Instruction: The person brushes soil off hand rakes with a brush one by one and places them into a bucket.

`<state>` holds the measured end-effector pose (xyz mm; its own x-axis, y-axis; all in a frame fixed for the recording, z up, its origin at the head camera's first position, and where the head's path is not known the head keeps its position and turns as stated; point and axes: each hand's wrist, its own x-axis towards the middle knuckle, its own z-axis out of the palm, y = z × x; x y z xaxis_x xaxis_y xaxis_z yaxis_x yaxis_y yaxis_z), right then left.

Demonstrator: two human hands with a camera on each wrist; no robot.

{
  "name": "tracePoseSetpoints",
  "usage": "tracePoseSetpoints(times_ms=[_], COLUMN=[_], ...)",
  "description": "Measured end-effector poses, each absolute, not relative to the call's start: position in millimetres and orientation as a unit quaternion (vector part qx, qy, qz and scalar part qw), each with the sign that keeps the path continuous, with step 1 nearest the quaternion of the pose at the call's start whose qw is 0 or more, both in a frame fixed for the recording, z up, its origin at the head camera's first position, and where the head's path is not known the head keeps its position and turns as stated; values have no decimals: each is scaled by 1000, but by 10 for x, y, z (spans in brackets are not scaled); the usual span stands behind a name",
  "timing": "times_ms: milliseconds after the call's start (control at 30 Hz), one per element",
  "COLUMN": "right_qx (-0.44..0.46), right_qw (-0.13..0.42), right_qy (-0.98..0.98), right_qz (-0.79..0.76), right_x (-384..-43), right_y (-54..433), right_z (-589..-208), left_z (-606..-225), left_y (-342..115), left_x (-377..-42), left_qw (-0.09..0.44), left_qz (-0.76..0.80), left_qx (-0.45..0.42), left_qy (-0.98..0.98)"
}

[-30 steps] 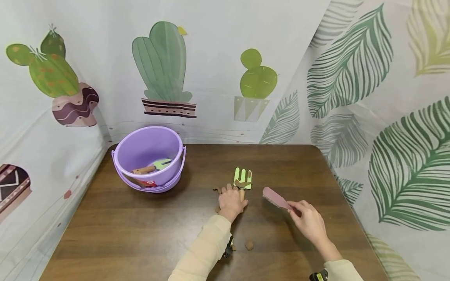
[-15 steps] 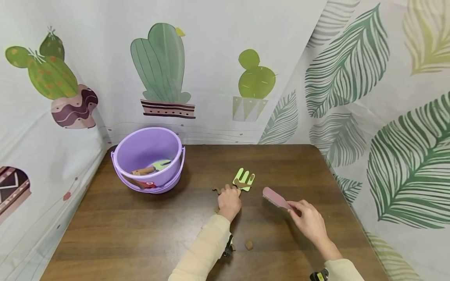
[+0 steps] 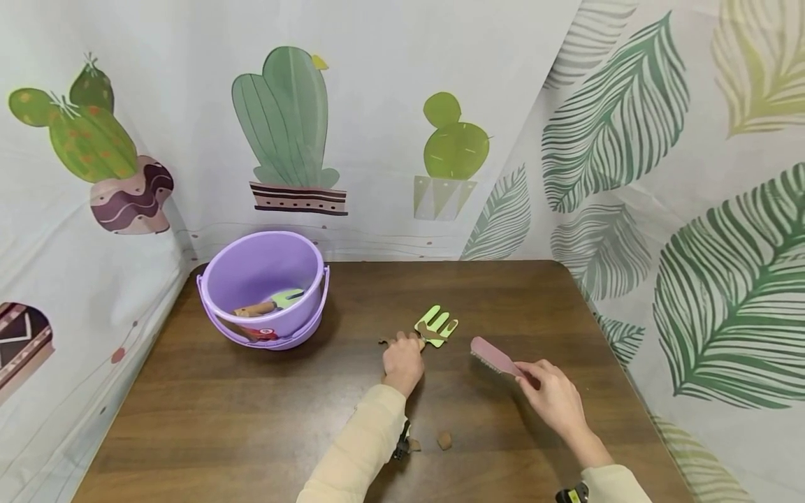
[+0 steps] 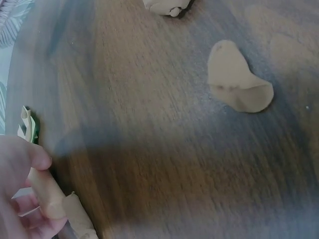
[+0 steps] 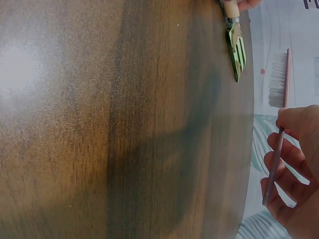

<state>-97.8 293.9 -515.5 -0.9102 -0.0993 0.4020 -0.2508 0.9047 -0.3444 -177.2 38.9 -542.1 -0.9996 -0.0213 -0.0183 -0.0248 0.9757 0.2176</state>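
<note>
the light green fork with flat prongs and a round wooden handle [image 3: 435, 326] is in the left hand [image 3: 403, 362], fingers curled round the handle. it slants long ways, away from the person and a bit right, with the prongs just past the fingers. brown smears cover some of the green. in the head view, the hand hides most of the handle. right of this grip, the right hand [image 3: 555, 397] holds a flat pink brush with thin bristles [image 3: 494, 355].

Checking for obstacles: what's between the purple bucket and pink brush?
In the head view: the left hand, the green garden fork it grips, and brown scraps.
</note>
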Motion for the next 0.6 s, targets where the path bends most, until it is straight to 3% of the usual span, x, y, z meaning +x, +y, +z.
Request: tracePoseSetpoints(times_ms=[600], right_qx=[94], right_qw=[198], right_qy=[-955], right_qz=[201], right_x=[-961], right_y=[2937], right_z=[-5148], left_z=[-5407], left_y=[266], left_x=[-1796], left_qw=[11], left_qz=[74], left_qx=[34], left_qy=[997])
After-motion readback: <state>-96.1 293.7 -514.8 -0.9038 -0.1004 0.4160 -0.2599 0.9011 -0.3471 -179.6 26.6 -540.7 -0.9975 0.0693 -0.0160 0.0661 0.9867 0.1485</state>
